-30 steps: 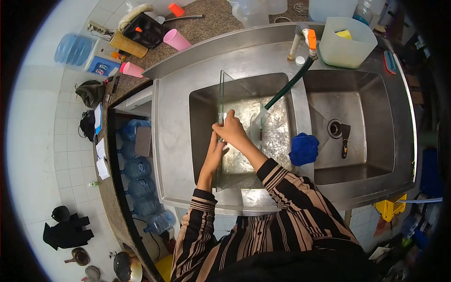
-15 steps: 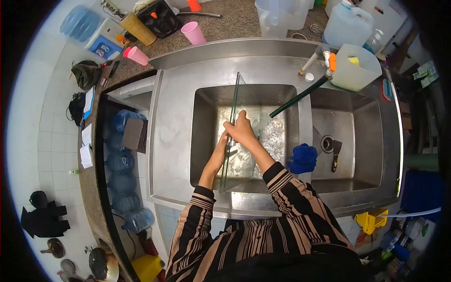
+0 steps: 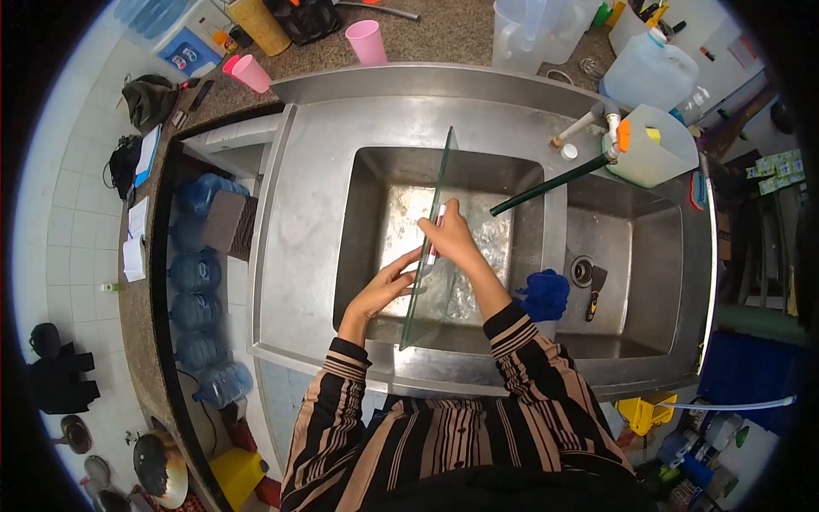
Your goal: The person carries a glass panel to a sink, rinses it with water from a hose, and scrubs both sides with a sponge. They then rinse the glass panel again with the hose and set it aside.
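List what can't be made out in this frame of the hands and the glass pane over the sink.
- Left hand, head view: its fingertips lie behind the glass pane, so their contact with it is unclear.
- Right hand: it grips a small red-and-white thing at the pane, too small and too covered to identify.
- Hose: whether water runs from it cannot be told; glare on the sink floor hides it.
- Labels on the jug: too small.

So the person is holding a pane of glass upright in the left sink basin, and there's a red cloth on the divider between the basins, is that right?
Not quite: the cloth on the divider is blue, not red, as the head view shows. The rest holds: both the left hand and right hand hold the glass pane on edge in the left basin.
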Action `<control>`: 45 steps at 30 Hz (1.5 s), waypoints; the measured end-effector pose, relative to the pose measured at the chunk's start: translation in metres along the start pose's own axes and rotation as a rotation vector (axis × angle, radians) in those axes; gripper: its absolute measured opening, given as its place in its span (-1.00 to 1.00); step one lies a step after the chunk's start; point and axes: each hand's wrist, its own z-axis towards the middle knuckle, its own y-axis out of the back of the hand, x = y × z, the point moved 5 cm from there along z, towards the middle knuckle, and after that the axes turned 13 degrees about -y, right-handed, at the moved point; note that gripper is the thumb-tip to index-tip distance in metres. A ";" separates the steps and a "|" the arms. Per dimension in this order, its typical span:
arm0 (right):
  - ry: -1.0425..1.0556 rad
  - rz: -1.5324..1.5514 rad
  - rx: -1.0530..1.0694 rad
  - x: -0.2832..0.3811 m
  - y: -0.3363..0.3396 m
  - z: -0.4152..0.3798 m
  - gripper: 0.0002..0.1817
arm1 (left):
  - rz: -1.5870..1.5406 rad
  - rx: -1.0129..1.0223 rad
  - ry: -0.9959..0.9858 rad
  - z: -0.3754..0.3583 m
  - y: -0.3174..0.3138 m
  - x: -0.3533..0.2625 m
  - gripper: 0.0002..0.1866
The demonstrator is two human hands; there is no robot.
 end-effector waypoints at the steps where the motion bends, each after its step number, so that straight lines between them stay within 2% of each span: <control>1: 0.010 0.008 0.000 0.000 0.001 0.000 -0.51 | 0.033 0.017 -0.019 -0.001 -0.001 -0.002 -0.43; 6: 0.062 -0.007 0.020 -0.002 0.005 0.001 -0.52 | 0.053 0.009 0.014 -0.004 -0.009 -0.009 -0.45; 12: 0.094 -0.002 0.025 -0.011 0.012 -0.002 -0.57 | 0.036 0.106 -0.098 0.007 -0.010 0.002 -0.41; 14: 0.077 -0.016 0.041 -0.016 0.010 -0.004 -0.58 | 0.128 0.117 -0.327 0.016 -0.010 0.003 -0.37; 20: 0.041 -0.041 -0.018 -0.018 0.015 -0.009 -0.67 | 0.142 0.067 -0.321 0.016 -0.020 -0.010 -0.34; 22: 0.034 -0.059 -0.054 -0.018 0.017 -0.012 -0.67 | 0.275 0.058 -0.268 0.014 -0.024 -0.020 -0.33; 24: 0.030 -0.073 -0.133 -0.016 0.022 -0.015 -0.68 | 0.342 0.040 -0.299 0.015 -0.027 -0.015 -0.33; 26: 0.043 -0.094 -0.154 -0.014 0.025 -0.019 -0.67 | 0.577 -0.075 -0.425 0.014 -0.029 -0.016 -0.33; 27: 0.011 -0.097 -0.169 -0.016 0.027 -0.020 -0.66 | 0.589 -0.149 -0.476 0.013 -0.030 -0.017 -0.35; 33: -0.031 -0.169 -0.279 -0.032 0.048 -0.028 -0.67 | 0.564 -0.373 -0.441 0.013 -0.031 -0.010 -0.40; 38: 0.011 -0.191 -0.330 -0.044 0.067 -0.036 -0.72 | 0.602 -0.442 -0.415 0.012 -0.027 -0.008 -0.40; 40: 0.000 -0.111 -0.281 -0.039 0.072 -0.041 -0.73 | 0.627 -0.461 -0.428 0.011 -0.022 -0.010 -0.39; 42: -0.062 -0.106 -0.277 -0.028 0.076 -0.050 -0.74 | 0.558 -0.423 -0.278 0.013 -0.019 -0.004 -0.42; 43: -0.122 -0.103 -0.272 -0.026 0.078 -0.053 -0.74 | 0.558 -0.418 -0.281 0.014 -0.019 0.000 -0.42; 45: -0.079 -0.124 -0.277 -0.027 0.080 -0.049 -0.74 | 0.546 -0.514 -0.402 0.015 -0.017 0.000 -0.50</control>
